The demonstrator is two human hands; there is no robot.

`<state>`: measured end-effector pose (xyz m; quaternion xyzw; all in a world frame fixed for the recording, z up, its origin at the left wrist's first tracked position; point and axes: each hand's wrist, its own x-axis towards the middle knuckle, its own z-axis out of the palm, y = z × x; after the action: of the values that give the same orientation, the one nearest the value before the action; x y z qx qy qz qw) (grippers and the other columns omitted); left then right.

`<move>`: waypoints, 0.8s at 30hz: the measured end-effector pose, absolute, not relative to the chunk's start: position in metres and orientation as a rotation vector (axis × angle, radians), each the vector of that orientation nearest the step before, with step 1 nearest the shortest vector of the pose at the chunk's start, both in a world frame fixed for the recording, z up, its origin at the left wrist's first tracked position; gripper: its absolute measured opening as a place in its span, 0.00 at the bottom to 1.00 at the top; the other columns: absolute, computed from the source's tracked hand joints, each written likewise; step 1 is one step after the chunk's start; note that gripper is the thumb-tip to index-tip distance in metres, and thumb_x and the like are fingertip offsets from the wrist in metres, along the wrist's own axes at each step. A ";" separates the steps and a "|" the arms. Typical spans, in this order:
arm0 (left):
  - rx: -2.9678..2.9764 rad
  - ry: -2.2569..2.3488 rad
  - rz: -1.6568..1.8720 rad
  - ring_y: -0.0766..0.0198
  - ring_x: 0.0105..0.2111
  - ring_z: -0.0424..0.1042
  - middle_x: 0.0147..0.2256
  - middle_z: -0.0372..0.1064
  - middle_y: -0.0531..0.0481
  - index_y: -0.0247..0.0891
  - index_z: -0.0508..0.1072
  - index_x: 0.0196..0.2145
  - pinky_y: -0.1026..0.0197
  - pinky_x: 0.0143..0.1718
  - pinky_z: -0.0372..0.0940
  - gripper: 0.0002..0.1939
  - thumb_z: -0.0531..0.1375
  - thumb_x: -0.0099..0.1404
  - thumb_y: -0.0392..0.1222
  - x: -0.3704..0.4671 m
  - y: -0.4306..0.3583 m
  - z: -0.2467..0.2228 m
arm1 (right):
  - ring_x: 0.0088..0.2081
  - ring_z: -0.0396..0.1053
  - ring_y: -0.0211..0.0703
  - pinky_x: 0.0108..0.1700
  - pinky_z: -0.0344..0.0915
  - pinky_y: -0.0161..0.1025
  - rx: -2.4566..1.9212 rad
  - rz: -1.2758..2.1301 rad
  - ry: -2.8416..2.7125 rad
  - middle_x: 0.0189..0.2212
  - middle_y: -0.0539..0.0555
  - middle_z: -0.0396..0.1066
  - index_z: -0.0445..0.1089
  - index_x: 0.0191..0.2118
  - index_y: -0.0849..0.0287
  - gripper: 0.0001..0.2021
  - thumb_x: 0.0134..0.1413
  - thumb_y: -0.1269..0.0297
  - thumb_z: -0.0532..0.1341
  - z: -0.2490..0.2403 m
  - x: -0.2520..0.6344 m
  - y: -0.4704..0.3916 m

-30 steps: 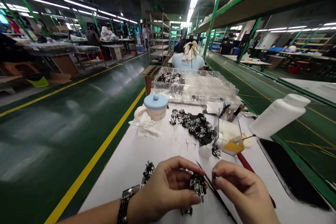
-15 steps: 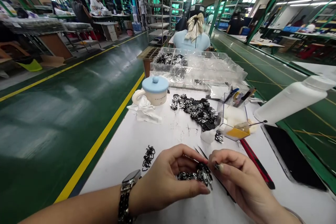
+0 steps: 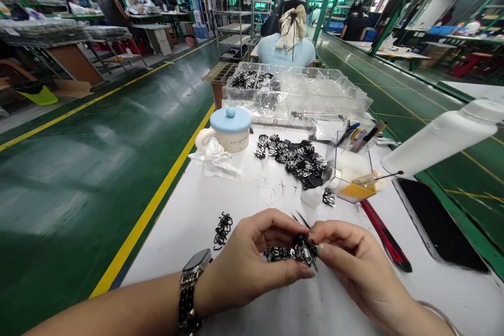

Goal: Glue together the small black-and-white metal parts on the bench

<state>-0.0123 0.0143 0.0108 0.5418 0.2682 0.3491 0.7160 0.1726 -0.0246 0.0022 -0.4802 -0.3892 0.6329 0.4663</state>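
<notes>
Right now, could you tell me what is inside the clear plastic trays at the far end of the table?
The clear plastic trays hold dark metal parts in the left compartments; a few lie near the front edge. Glare hides what the other compartments hold.

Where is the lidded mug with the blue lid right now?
In the head view the mug stands on the white table, far left of the work area, with a crumpled tissue against its near side and the pile of black metal parts to its right.
</notes>
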 end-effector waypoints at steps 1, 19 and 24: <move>1.202 0.593 0.776 0.65 0.40 0.73 0.39 0.74 0.49 0.36 0.72 0.40 0.63 0.45 0.68 0.18 0.69 0.51 0.29 -0.012 0.014 0.010 | 0.25 0.66 0.35 0.26 0.64 0.29 -1.189 1.547 -0.964 0.24 0.54 0.72 0.77 0.30 0.57 0.11 0.42 0.56 0.70 0.001 0.172 -0.025; 1.226 0.610 0.788 0.64 0.40 0.74 0.38 0.74 0.48 0.36 0.72 0.39 0.64 0.45 0.69 0.17 0.69 0.51 0.30 -0.010 0.015 0.010 | 0.22 0.64 0.35 0.23 0.63 0.30 -1.316 1.348 -1.061 0.21 0.53 0.71 0.77 0.28 0.56 0.11 0.41 0.55 0.70 0.007 0.168 -0.025; 1.227 0.600 0.791 0.66 0.40 0.73 0.39 0.74 0.49 0.37 0.71 0.39 0.66 0.45 0.68 0.18 0.69 0.51 0.31 -0.011 0.015 0.009 | 0.23 0.65 0.34 0.24 0.62 0.29 -1.234 1.487 -0.935 0.22 0.53 0.72 0.77 0.28 0.56 0.10 0.39 0.57 0.72 0.006 0.169 -0.024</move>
<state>-0.0106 0.0150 0.0086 0.5517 0.2697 0.3557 0.7045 0.1693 -0.0244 0.0056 -0.5053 -0.3826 0.6088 0.4772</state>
